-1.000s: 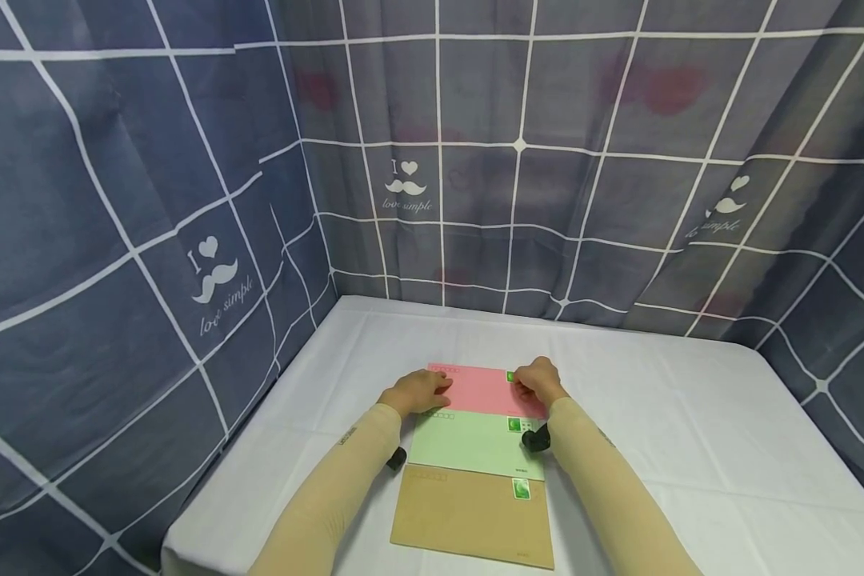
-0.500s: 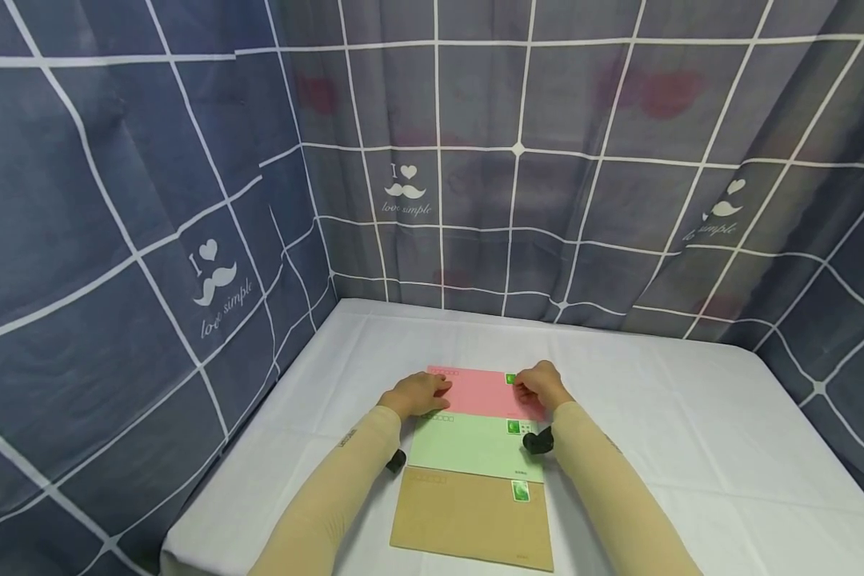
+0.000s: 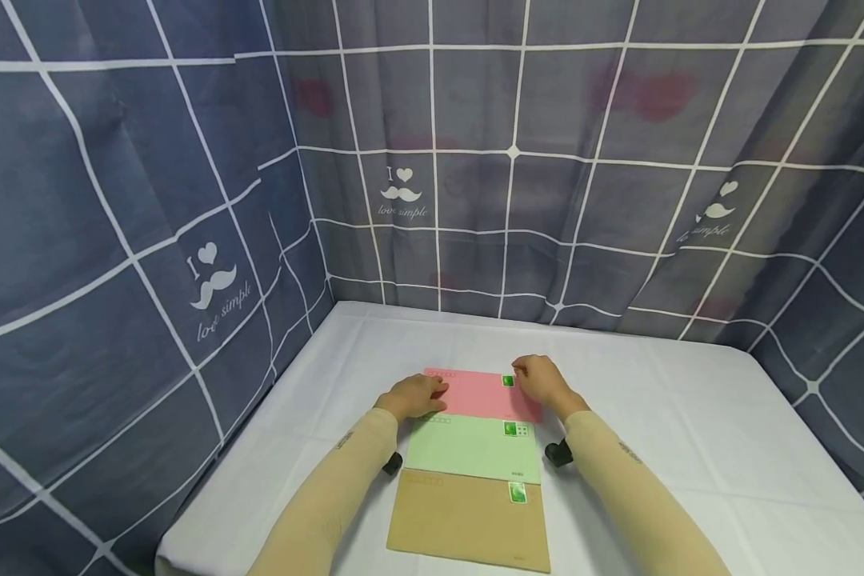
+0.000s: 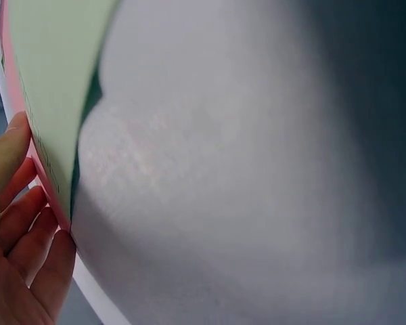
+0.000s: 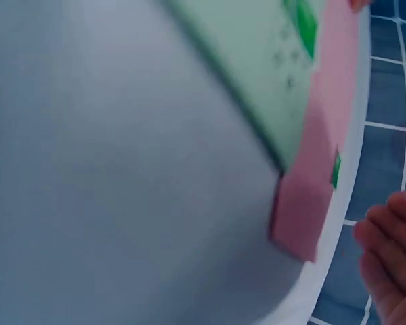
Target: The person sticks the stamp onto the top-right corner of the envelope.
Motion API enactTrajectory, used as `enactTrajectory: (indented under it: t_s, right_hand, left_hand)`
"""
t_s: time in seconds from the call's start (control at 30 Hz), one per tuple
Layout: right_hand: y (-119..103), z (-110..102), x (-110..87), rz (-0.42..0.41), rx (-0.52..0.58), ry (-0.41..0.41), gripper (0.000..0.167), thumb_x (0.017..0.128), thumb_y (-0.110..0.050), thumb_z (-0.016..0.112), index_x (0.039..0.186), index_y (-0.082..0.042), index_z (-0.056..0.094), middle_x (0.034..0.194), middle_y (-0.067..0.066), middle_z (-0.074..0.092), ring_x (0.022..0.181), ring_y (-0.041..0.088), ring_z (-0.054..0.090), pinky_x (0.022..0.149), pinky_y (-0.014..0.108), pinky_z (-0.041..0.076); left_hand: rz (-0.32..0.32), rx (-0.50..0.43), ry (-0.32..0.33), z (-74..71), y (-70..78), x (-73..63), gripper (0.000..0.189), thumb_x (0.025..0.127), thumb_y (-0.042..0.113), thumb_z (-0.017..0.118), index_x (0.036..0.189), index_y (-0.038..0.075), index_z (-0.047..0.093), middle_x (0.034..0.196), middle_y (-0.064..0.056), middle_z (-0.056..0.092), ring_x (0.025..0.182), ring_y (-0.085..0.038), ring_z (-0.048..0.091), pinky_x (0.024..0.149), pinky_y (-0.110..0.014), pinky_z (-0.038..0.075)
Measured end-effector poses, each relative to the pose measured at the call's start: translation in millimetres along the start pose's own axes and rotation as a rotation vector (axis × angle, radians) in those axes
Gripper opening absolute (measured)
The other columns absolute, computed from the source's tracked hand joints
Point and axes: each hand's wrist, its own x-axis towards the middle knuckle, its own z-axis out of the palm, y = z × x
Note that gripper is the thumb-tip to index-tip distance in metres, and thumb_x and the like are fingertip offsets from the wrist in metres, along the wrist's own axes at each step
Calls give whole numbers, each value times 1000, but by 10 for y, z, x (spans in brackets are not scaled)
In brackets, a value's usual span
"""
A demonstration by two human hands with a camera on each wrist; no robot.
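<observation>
A pink envelope (image 3: 478,398) lies flat on the table, farthest back of three. Below it come a green envelope (image 3: 468,450) and a brown envelope (image 3: 464,522), each with a green stamp near its upper right corner. My left hand (image 3: 409,397) rests on the left end of the pink envelope; in the left wrist view its thumb and fingertips touch the pink paper beside the green one. At the pink envelope's right end is my right hand (image 3: 543,381), raised with loosely bent fingers. The right wrist view shows these fingers (image 5: 389,237) apart from the paper, holding nothing.
A white cloth (image 3: 655,448) covers the table. Dark gridded curtains (image 3: 468,184) hang along its left, back and right sides. A black wrist camera (image 3: 558,454) sits under the right forearm, and another dark device (image 3: 393,462) shows by the left wrist.
The right hand has come off the pink envelope's right end, lifting slightly and shifting right, so its corner and stamp show more. The left hand stays in place on the left end.
</observation>
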Motion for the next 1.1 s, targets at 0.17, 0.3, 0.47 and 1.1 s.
enactTrajectory:
  t_s: [0.17, 0.3, 0.47, 1.1]
  right_hand:
    - [0, 14, -94, -112, -132, -176, 38, 100, -9, 51, 133, 7, 60, 136, 23, 62, 131, 40, 56, 111, 52, 44]
    - [18, 26, -167, -124, -179, -290, 46, 104, -16, 45, 144, 7, 48, 151, 24, 47, 143, 39, 42, 119, 52, 34]
    - [28, 3, -230, -85, -201, -385, 54, 105, -24, 43, 152, 1, 39, 159, 20, 37, 149, 37, 33, 121, 52, 29]
    - [-69, 29, -317, 5, -226, -482, 61, 107, -37, 38, 157, -3, 29, 165, 16, 25, 153, 36, 23, 123, 52, 25]
  left_hand:
    - [12, -1, 5, 24, -9, 1, 54, 98, 39, 64, 147, 19, 53, 155, -3, 48, 144, -27, 45, 118, -42, 38]
    - [12, 11, 3, 17, -3, -1, 54, 98, 39, 64, 147, 19, 53, 155, -3, 48, 144, -27, 45, 118, -41, 38]
    - [1, 16, -2, -2, 2, 4, 54, 98, 40, 64, 147, 20, 53, 156, -2, 47, 144, -27, 44, 119, -41, 37]
    - [2, -16, 5, 14, -25, 3, 54, 98, 39, 64, 147, 20, 53, 156, -3, 46, 145, -28, 43, 119, -43, 36]
